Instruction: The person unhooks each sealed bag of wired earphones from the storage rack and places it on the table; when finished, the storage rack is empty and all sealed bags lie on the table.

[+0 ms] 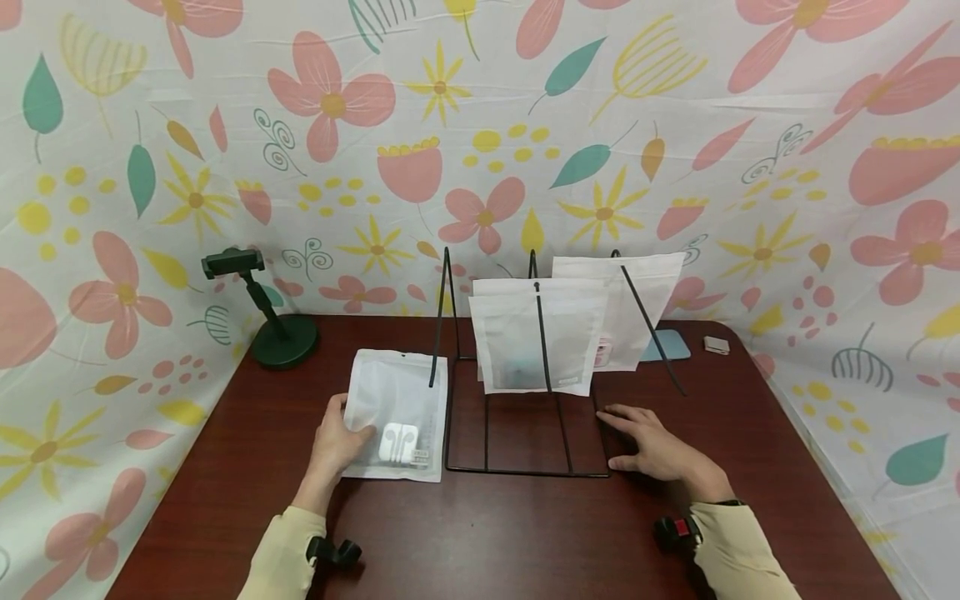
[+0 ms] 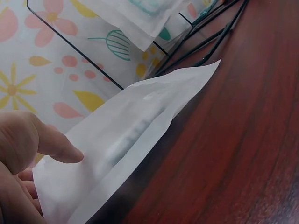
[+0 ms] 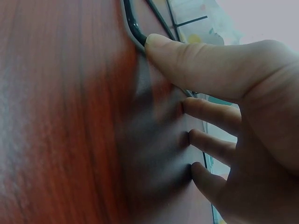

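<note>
My left hand [image 1: 335,440] pinches the left edge of a white zip pouch [image 1: 375,383], thumb on its front and fingers behind. Through the pouch's clear front show white wired earphones in a case [image 1: 398,442]. It stands left of a black wire display rack [image 1: 525,474], and the rack's left prong overlaps its upper right part. With fingers spread, my right hand [image 1: 654,443] rests at the rack's right front corner. In the right wrist view its thumb [image 3: 161,46] touches the bent wire corner, and the other fingertips are down at the tabletop.
White pouches [image 1: 495,333] hang on the rack's middle prong, and another white pouch [image 1: 637,287] on the right prong. Behind stand a blue flat item [image 1: 671,345] and a small white block [image 1: 716,345]. A dark phone stand [image 1: 283,342] is at the back left, before the flowered cloth.
</note>
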A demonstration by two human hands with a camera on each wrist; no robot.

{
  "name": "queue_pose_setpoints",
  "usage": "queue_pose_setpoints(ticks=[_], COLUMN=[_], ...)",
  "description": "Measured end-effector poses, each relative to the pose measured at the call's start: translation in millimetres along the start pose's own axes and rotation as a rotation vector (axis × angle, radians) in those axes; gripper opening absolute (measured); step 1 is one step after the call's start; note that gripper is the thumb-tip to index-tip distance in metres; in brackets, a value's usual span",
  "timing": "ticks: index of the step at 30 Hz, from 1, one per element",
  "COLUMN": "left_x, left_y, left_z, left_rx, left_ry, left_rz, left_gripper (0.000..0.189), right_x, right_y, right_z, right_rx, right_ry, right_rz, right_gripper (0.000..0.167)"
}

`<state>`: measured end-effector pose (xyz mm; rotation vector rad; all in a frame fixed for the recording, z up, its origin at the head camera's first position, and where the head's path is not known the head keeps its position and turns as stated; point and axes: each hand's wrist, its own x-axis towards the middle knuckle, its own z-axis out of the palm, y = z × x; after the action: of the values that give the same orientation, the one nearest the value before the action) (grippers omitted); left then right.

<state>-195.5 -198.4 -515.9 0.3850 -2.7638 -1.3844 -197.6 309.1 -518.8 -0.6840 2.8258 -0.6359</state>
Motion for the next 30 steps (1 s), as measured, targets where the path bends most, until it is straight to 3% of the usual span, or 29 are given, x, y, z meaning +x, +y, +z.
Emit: queue_pose_setpoints(ticks=[30], left_x=[0.1], left_y=[2.2], left_z=[2.2], left_rx=[0.18], left_ry=[-0.007], left_rz=[-0.001], left_gripper=[0.074], right_x=[-0.8], right_y=[-4.9], right_z=[-1.2], right_rx=[-0.009], right_ry=[0.011], right_rz=[-0.002], right_gripper=[0.07])
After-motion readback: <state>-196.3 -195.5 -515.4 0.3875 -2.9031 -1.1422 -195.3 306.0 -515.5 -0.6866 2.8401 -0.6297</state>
